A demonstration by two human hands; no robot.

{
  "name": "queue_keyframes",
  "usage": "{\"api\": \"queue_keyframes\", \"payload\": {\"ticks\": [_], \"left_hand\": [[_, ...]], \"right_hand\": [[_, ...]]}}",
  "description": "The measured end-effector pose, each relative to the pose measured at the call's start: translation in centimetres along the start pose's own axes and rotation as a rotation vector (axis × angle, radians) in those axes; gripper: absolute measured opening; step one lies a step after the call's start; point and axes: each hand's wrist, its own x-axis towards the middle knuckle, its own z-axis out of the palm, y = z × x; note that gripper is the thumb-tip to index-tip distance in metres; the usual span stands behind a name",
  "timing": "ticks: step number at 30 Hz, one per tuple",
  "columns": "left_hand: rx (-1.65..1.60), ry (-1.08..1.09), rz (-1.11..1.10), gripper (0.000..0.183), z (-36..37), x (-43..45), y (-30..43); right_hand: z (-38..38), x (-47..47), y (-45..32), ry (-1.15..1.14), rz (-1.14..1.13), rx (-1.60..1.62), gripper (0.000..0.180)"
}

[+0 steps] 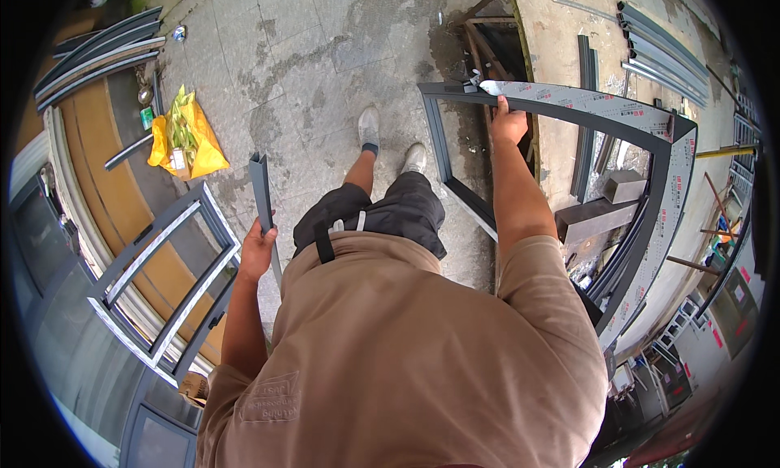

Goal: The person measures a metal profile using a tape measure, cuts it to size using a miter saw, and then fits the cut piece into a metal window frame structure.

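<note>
My left hand [257, 251] grips a long dark grey metal profile [261, 187], held upright at my left side; its lower part passes behind my arm and shirt. On the right, my right hand [509, 124] has hold of the upper edge of a large dark grey window frame [646, 136]. Printed protective film covers the outer face of that frame, and a loose white flap of film lies by my fingers. Small dark metal pieces [470, 84] show at the frame's left corner. The frame overlaps the workbench, and part of it is hidden behind my arm.
On the workbench [551, 35] lie several grey profiles [664, 53] and rectangular metal tubes [597, 221]. A smaller window frame [164, 285] leans at the left. Near it are a yellow plastic bag [210, 145], a green can [147, 118] and more stacked profiles [100, 56]. Concrete paving [292, 72] lies ahead.
</note>
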Motion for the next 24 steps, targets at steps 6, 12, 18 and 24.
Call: {"api": "queue_keyframes", "payload": {"ticks": [6,12,18,24], "left_hand": [[0.058,-0.034,-0.044,0.04,0.7,0.2,0.7],[0.108,-0.102,0.008,0.041,0.3,2.0,0.6],[0.303,-0.188,0.11,0.044,0.6,5.8,4.0],[0.514,-0.421,0.341,0.046,3.0,9.9,12.0]], "right_hand": [[0.6,-0.3,0.5,0.084,-0.015,-0.041,0.036],[0.5,-0.2,3.1,-0.059,0.106,-0.266,0.051],[0.0,-13.3,-3.2,-0.78,0.117,0.057,0.062],[-5.1,-26.2,-13.8,-1.041,0.052,0.329,0.086]]}}
